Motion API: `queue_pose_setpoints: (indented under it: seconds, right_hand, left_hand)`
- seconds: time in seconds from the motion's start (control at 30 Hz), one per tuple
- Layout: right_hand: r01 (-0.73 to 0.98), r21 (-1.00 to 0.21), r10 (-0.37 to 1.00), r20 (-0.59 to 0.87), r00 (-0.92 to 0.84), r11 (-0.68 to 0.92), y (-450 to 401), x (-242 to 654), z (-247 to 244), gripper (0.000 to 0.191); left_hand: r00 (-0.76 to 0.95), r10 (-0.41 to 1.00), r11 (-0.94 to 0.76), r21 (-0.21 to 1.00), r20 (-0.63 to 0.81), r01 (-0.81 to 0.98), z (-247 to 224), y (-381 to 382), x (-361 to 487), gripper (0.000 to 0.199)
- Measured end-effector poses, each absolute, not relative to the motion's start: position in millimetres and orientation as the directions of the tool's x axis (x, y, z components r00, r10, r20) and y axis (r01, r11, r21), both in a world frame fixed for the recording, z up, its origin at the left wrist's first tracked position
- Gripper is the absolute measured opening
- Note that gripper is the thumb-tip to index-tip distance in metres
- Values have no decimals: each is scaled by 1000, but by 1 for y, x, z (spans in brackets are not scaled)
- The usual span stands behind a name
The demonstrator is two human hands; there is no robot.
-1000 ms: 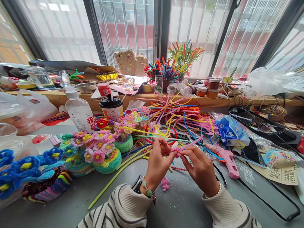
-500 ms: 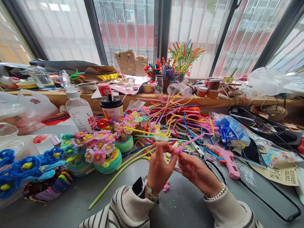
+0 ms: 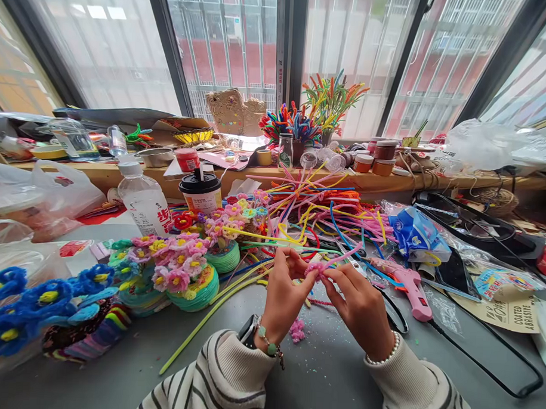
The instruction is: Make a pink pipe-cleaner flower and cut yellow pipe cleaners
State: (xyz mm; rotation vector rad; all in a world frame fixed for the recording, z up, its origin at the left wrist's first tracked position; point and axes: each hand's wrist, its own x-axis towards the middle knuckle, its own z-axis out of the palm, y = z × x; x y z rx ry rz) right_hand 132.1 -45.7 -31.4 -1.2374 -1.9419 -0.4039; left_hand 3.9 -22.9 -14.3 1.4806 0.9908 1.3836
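Note:
Between my two hands is a pink pipe cleaner [image 3: 316, 268], bent into small loops near my fingertips, with a straight end pointing up to the right. My left hand [image 3: 285, 297] pinches its looped part from the left. From the right, my right hand [image 3: 357, 303] holds it with thumb and fingers, close to the left fingertips. On the grey table [image 3: 324, 382] below lies a small pink fuzzy piece [image 3: 297, 330], among scattered glitter specks.
Left stand pots of pink flowers [image 3: 179, 264], blue flowers [image 3: 48, 298], a water bottle [image 3: 143, 200] and a lidded cup [image 3: 200, 193]. Behind lies a pipe-cleaner pile [image 3: 318, 200]. Right are a pink glue gun [image 3: 411, 290] with its cord and a blue packet [image 3: 415, 233].
My right hand has turned more upright, its fingers now over the pipe cleaner. The straight pink end has swung lower and looks shorter. The small pink piece on the table shows more fully.

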Motion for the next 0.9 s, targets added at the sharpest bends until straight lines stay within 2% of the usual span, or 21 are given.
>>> queue_pose_setpoints:
  seconds: [0.1,0.23,0.37,0.47,0.53,0.57,0.63,0.7,0.73,0.77,0.83,0.9]
  right_hand:
    - [880,-102,614,753,-236,464,-46,132,-28,15]
    - [878,-55,596,754,-276,476,-47,132,-24,17]
    - [877,-66,604,750,-272,476,-47,134,-25,19]
    - [869,-133,639,731,-239,477,-46,134,-27,16]
    - [849,-247,681,713,-168,467,-46,132,-29,14]
    - [822,-342,717,688,-111,456,-46,130,-29,13]
    - [692,-602,822,569,21,398,-46,127,-29,14]
    - [432,-866,938,329,112,252,-46,125,-27,18]
    - [266,-952,976,185,114,149,-45,125,-26,20]
    - [102,-994,995,55,87,46,-45,125,-25,21]
    - [-144,-983,994,-112,-11,-113,-44,127,-23,22]
    - [-227,-962,987,-139,-76,-153,-43,131,-21,21]
  left_hand:
    - [70,942,-330,944,329,3,-14,-23,4,26]
    - [95,959,-261,963,266,-63,-15,-21,3,27]
    - [107,959,-258,964,264,-64,-15,-20,3,28]
    - [87,947,-312,950,309,14,-15,-22,4,27]
    - [77,930,-364,929,359,70,-16,-23,5,24]
    - [74,920,-391,915,385,97,-16,-24,5,23]
    - [80,897,-443,885,435,144,-18,-25,5,20]
    - [101,877,-480,861,469,170,-18,-27,5,18]
    - [113,872,-489,856,476,168,-19,-27,6,19]
    - [125,873,-486,860,471,153,-18,-27,6,19]
    - [144,893,-440,895,427,77,-17,-27,5,22]
    - [158,928,-335,941,338,-48,-15,-25,5,26]
